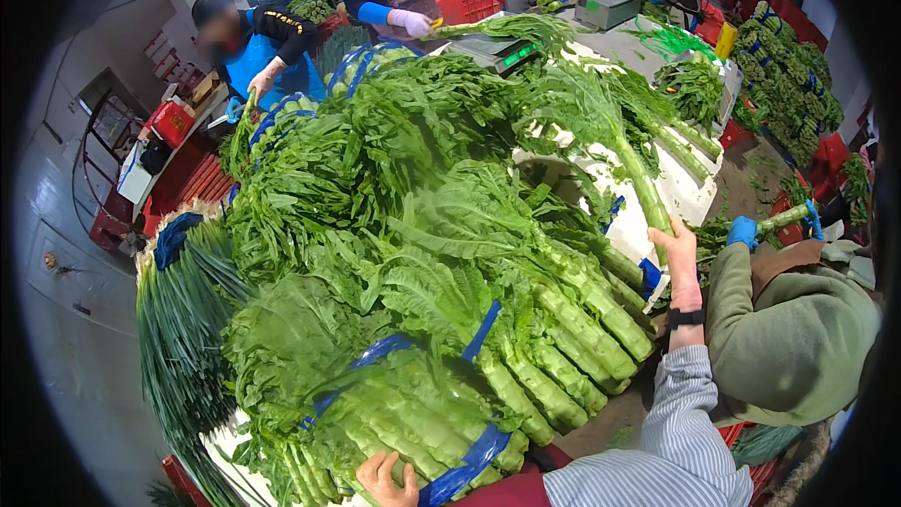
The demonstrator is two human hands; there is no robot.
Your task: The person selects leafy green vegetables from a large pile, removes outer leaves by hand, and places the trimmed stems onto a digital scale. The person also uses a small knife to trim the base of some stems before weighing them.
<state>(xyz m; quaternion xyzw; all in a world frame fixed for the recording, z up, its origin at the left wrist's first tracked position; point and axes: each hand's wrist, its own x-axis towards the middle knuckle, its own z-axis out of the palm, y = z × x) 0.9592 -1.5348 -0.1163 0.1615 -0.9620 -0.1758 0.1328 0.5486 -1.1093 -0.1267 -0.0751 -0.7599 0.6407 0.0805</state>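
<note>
My right hand [677, 245] grips the lower stem of a long celtuce stalk [637, 165], whose leafy end points away from me over the table. At the bottom of the view, my left hand [388, 480] rests on a bundle of thick celtuce stems [405, 422], fingers spread and not visibly clasped around it. Blue tape [470, 465] wraps that bundle near its cut ends, just right of my left hand. Several more stalks [563, 359] lie side by side between my hands, with a blue strip [483, 329] among them.
Leafy greens [422, 127] pile across the table, beside tied scallions [186, 310]. Digital scales [496, 51] stand farther back. A co-worker in a green hooded top [788, 331] is close on my right, blue-gloved hand [742, 232] on another stalk. Other people work around the far side.
</note>
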